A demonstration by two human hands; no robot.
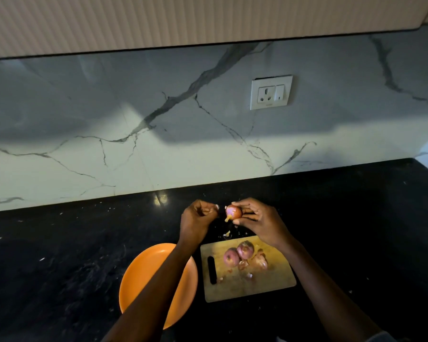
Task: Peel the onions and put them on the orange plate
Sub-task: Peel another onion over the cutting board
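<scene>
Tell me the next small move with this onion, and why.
Probably strip the last skin: the right hand grips the onion, dry skin hanging near its stem, and the left hand is pinched beside it. The orange plate holds no onion.

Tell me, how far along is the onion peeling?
Early. The orange plate shows no onions. The right hand holds one onion while the left hand picks at its skin. Two more onions wait on the cutting board among loose skins.
</scene>
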